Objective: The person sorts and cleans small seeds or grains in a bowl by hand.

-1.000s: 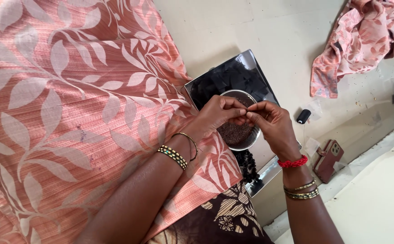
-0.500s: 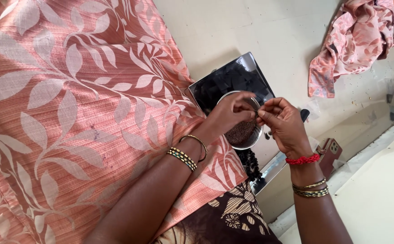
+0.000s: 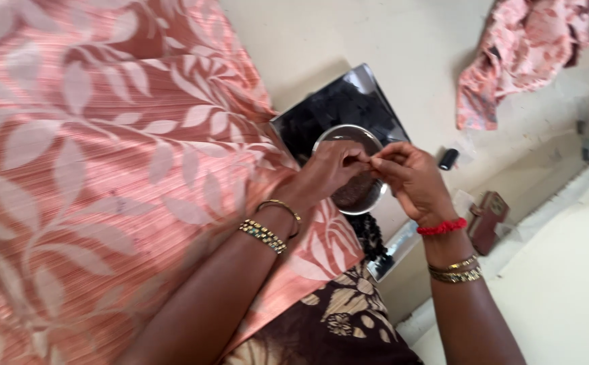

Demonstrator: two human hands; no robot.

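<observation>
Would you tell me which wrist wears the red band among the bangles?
The right wrist: its red band sits nearest the right hand; the left wrist carries only gold bangles.

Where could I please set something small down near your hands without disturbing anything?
Bare pale surface lies between the leaf-patterned cloth and the crumpled pink fabric. It is crowded around the round metal bowl on the black tray, where the left hand and right hand meet.
</observation>
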